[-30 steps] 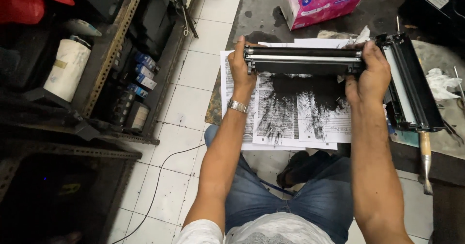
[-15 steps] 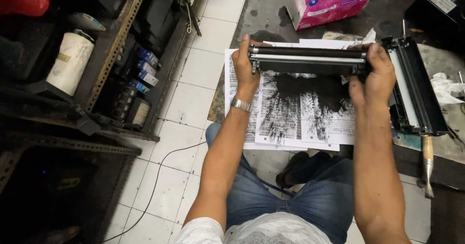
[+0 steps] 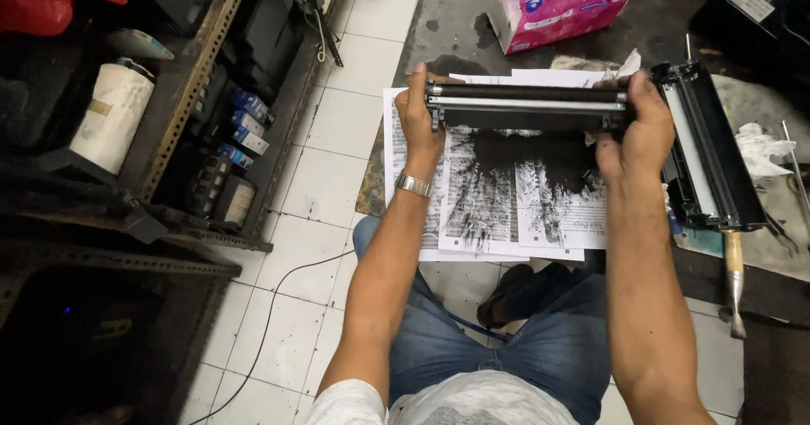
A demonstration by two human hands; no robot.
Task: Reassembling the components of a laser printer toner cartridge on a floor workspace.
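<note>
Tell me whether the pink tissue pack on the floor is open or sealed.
Open: a white tissue sticks out of the top of the pink tissue pack.

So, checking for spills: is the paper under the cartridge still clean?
No, black powder is smeared across the paper sheets beneath the long cartridge.

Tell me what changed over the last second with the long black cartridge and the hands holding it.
Hardly anything. Both the left hand and right hand keep gripping the ends of the long black cartridge, level over the toner-smeared paper sheets. The cartridge shifted only slightly with the view. The second cartridge part and pink tissue pack stayed put.
</note>
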